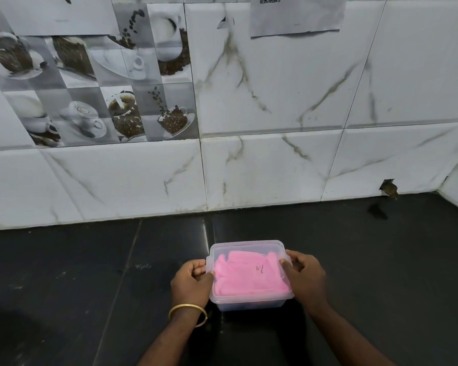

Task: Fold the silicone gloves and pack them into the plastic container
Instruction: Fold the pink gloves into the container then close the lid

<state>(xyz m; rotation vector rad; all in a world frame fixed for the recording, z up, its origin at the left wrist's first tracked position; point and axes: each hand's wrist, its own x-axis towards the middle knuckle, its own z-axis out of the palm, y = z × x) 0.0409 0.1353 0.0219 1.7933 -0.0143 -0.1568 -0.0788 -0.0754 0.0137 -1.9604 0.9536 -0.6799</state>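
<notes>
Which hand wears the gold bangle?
The left hand, gripping the container's left side; the bangle circles its wrist. The right hand, on the right side, has a bare wrist.

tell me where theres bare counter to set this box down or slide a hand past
Bare black counter runs wide to the left of the box, between the left hand and the tiled wall. More lies right of the right hand, and a strip behind the box up to the wall. It is crowded only at the box, where both hands grip its sides over the pink gloves.
</notes>
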